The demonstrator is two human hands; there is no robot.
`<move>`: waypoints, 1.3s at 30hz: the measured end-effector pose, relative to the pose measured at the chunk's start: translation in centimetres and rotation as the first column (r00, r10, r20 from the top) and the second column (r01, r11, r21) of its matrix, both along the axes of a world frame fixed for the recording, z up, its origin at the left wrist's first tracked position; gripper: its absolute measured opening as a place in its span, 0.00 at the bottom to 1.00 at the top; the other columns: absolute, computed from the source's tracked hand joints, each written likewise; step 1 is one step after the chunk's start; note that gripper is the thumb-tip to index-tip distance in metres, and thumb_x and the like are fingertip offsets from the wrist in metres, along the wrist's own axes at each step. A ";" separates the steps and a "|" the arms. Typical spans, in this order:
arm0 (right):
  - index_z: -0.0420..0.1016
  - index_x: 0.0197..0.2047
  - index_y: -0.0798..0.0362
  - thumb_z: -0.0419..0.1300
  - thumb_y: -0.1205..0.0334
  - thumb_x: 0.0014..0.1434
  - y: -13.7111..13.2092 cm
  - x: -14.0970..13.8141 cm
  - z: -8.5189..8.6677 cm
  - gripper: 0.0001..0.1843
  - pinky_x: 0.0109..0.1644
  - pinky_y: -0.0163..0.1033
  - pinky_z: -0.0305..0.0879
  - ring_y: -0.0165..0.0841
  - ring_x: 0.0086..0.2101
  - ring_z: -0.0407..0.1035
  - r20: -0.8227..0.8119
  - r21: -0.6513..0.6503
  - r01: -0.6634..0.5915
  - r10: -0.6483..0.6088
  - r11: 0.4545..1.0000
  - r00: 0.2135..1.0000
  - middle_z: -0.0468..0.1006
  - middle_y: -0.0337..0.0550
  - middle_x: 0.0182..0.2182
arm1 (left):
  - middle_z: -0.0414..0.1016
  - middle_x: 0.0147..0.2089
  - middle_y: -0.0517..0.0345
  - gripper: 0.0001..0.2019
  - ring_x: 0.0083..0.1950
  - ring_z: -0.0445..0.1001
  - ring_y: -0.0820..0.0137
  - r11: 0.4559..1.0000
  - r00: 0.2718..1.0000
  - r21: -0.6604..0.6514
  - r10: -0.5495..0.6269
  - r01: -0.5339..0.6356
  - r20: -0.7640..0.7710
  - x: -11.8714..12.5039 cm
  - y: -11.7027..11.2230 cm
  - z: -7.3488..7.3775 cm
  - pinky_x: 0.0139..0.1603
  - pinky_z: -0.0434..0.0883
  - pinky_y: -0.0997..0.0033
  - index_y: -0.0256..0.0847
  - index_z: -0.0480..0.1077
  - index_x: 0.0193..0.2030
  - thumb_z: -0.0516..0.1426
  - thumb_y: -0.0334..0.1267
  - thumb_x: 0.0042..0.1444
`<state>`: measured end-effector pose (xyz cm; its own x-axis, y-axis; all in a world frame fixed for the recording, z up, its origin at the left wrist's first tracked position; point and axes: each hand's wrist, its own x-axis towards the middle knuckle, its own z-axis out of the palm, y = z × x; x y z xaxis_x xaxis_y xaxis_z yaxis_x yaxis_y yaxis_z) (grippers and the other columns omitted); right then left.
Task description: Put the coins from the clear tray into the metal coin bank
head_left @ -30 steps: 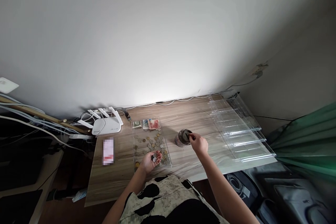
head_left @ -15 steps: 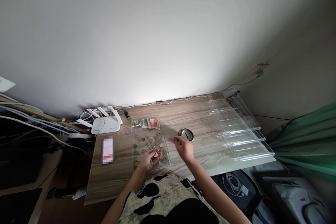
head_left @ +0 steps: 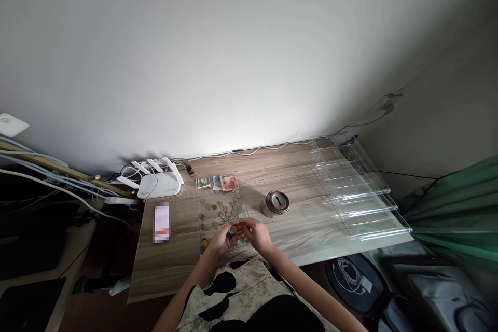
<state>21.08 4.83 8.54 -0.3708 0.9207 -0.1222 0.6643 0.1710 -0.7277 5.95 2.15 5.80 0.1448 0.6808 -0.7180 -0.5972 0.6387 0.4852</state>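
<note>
Over the near part of a clear tray (head_left: 199,218), my left hand (head_left: 221,240) is curled palm up around coins (head_left: 233,230). My right hand (head_left: 257,234) meets it from the right, its fingers pinched together at the left fingertips; whatever is between them is too small to make out. Many loose coins (head_left: 225,209) lie spread over the tray, partly hidden behind both hands. Banknotes (head_left: 229,183) rest at the tray's far end. To the right of the tray stands a round metal coin bank (head_left: 275,203) with a slot in its lid, touched by neither hand.
A white router (head_left: 159,184) with raised antennas sits at the table's back left, with a blurred pink-white item (head_left: 162,223) in front. Clear acrylic trays (head_left: 358,194) overlap at the table's right. A white cable (head_left: 252,149) runs along the wall.
My right hand has moved left and nearer to me, from beside the coin bank to my left hand. The bank now shows fully. My left hand still holds coins.
</note>
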 end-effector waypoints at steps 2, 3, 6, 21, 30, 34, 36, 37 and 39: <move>0.79 0.41 0.49 0.49 0.60 0.62 0.4 1.4 0.3 0.17 0.41 0.34 0.63 0.33 0.37 0.72 -0.082 0.117 0.135 -0.126 0.984 0.989 0.80 0.45 0.37 | 0.77 0.35 0.50 0.07 0.36 0.76 0.68 1.000 0.999 -0.021 -0.020 0.021 0.044 -0.1 0.3 0.5 0.37 0.72 0.72 0.35 0.71 0.35 0.61 0.37 0.53; 0.79 0.42 0.51 0.48 0.59 0.63 0.8 2.3 0.4 0.18 0.42 0.34 0.64 0.34 0.38 0.72 -0.103 0.173 0.227 -0.211 0.959 0.972 0.80 0.47 0.37 | 0.77 0.37 0.48 0.07 0.38 0.77 0.67 0.999 0.997 -0.032 -0.025 0.027 0.069 -0.2 0.4 0.6 0.37 0.72 0.72 0.34 0.71 0.36 0.60 0.36 0.53; 0.79 0.39 0.53 0.49 0.54 0.63 2.9 5.6 1.2 0.18 0.38 0.34 0.62 0.34 0.35 0.72 0.014 0.275 0.453 -0.475 0.848 0.880 0.80 0.48 0.35 | 0.77 0.40 0.45 0.06 0.40 0.77 0.67 0.999 0.992 -0.046 0.003 0.002 0.123 -0.6 0.4 0.7 0.39 0.73 0.72 0.33 0.70 0.38 0.57 0.32 0.54; 0.76 0.36 0.51 0.54 0.53 0.59 5.2 9.4 1.8 0.13 0.27 0.34 0.47 0.29 0.28 0.67 0.279 0.326 0.538 -0.622 0.778 0.731 0.77 0.42 0.31 | 0.79 0.42 0.49 0.09 0.48 0.76 0.63 0.997 0.998 0.043 -0.063 0.062 0.028 -0.9 -0.5 -0.5 0.44 0.72 0.70 0.40 0.68 0.34 0.64 0.34 0.48; 0.77 0.38 0.50 0.54 0.58 0.58 0.7 0.5 1.4 0.11 0.31 0.32 0.57 0.30 0.29 0.69 0.052 -0.021 0.064 -0.063 0.998 0.997 0.78 0.40 0.30 | 0.74 0.26 0.59 0.11 0.23 0.69 0.75 0.979 0.977 0.056 -0.190 0.196 -0.100 0.1 -0.3 -1.7 0.29 0.67 0.73 0.37 0.68 0.31 0.64 0.41 0.50; 0.77 0.37 0.51 0.57 0.64 0.53 -0.7 -1.6 -0.2 0.09 0.32 0.31 0.57 0.30 0.30 0.69 0.056 -0.140 0.012 -0.004 0.990 0.998 0.78 0.40 0.30 | 0.73 0.27 0.59 0.10 0.24 0.69 0.75 0.988 0.984 0.039 -0.145 0.149 -0.104 0.1 -0.4 -1.3 0.31 0.68 0.72 0.37 0.70 0.34 0.62 0.41 0.52; 0.78 0.33 0.51 0.57 0.66 0.52 -0.7 -1.5 -0.6 0.08 0.32 0.32 0.56 0.30 0.30 0.69 0.067 -0.157 0.009 0.002 0.988 0.998 0.79 0.39 0.29 | 0.74 0.28 0.58 0.09 0.26 0.71 0.73 0.991 0.987 0.005 -0.132 0.133 -0.087 0.0 -0.3 -0.8 0.33 0.69 0.70 0.37 0.70 0.35 0.60 0.41 0.55; 0.78 0.31 0.51 0.57 0.66 0.52 -0.5 -1.3 -0.5 0.08 0.32 0.32 0.56 0.30 0.30 0.69 0.065 -0.157 0.005 0.005 0.988 0.998 0.79 0.39 0.29 | 0.74 0.28 0.57 0.08 0.27 0.72 0.72 0.993 0.990 -0.016 -0.121 0.120 -0.076 -0.1 -0.2 -0.5 0.33 0.70 0.70 0.37 0.70 0.35 0.58 0.41 0.56; 0.78 0.30 0.50 0.57 0.65 0.52 0.0 -0.6 -0.2 0.08 0.32 0.32 0.57 0.30 0.29 0.69 0.045 -0.130 0.037 -0.031 0.991 0.999 0.79 0.39 0.28 | 0.74 0.27 0.56 0.07 0.28 0.74 0.70 0.993 0.993 -0.054 -0.107 0.104 -0.044 -0.2 0.2 0.3 0.34 0.71 0.69 0.36 0.70 0.34 0.57 0.39 0.57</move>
<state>20.46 4.78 8.36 -0.3315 0.9076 -0.2575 0.6988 0.0528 -0.7133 5.75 2.34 6.09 0.1793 0.6255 -0.7593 -0.5024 0.7218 0.4760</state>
